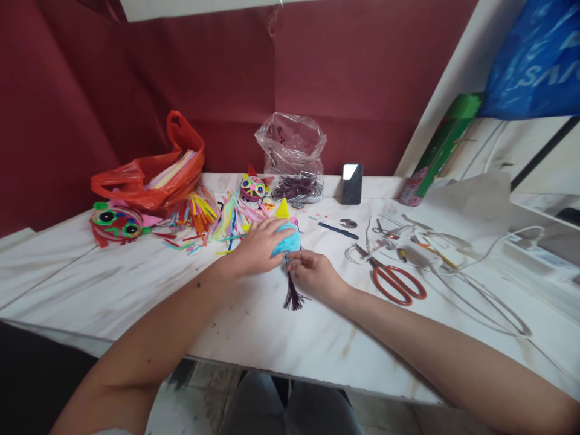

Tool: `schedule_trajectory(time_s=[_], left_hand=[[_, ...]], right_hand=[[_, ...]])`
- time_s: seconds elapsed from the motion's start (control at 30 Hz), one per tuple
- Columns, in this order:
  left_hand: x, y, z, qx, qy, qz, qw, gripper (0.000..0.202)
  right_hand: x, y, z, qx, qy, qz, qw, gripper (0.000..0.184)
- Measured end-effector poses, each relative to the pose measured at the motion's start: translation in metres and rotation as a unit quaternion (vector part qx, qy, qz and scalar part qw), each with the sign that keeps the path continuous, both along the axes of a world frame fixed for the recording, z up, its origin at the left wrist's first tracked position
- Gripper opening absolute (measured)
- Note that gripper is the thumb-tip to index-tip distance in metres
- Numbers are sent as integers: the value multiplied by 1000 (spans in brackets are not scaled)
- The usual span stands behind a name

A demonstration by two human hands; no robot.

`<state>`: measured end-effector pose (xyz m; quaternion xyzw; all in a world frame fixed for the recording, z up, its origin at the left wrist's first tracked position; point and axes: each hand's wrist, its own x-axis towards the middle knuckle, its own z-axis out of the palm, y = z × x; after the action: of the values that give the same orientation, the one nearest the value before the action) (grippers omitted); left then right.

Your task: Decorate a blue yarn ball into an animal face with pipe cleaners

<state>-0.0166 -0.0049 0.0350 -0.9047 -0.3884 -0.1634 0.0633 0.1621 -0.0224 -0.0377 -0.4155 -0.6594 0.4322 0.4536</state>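
A light-blue round pipe-cleaner ornament [288,239] with a yellow horn [282,208] and a pink bit at its side rests on the table in front of me. My left hand [259,246] is closed over its left part, fingers across the top and thumb along the near edge. At the near side of the ornament my right hand [312,270] pinches close to the top of a dark purple tassel [294,296], whose strands fan out on the tabletop. The exact spot between the right fingertips is too small to make out fully.
Orange-handled scissors [395,283] and tangled white cables [421,257] lie to the right. Behind are a phone [352,184], a clear bag [294,160] and a blue strip [338,230]. Leftward sit finished ornaments [118,223], pipe cleaners [199,211] and a red bag [149,181].
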Motion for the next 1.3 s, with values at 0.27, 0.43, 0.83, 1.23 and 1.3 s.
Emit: schedule_trajectory(time_s=[0.27, 0.43, 0.83, 1.23, 1.3], left_hand=[[0, 2, -3, 12, -1, 2, 1000, 51], [0, 3, -2, 11, 3, 4, 1000, 51], [0, 1, -2, 1, -5, 6, 1000, 54], [5, 0, -3, -2, -21, 23, 1000, 50], [6, -1, -2, -1, -18, 26, 999, 51]], right_hand=[[0, -1, 23, -20, -37, 33, 999, 25], [7, 0, 24, 54, -44, -43, 997, 18], [4, -5, 18, 53, -59, 2, 997, 27], [2, -2, 14, -46, 30, 32, 998, 27], [2, -4, 15, -101, 80, 46, 991, 27]])
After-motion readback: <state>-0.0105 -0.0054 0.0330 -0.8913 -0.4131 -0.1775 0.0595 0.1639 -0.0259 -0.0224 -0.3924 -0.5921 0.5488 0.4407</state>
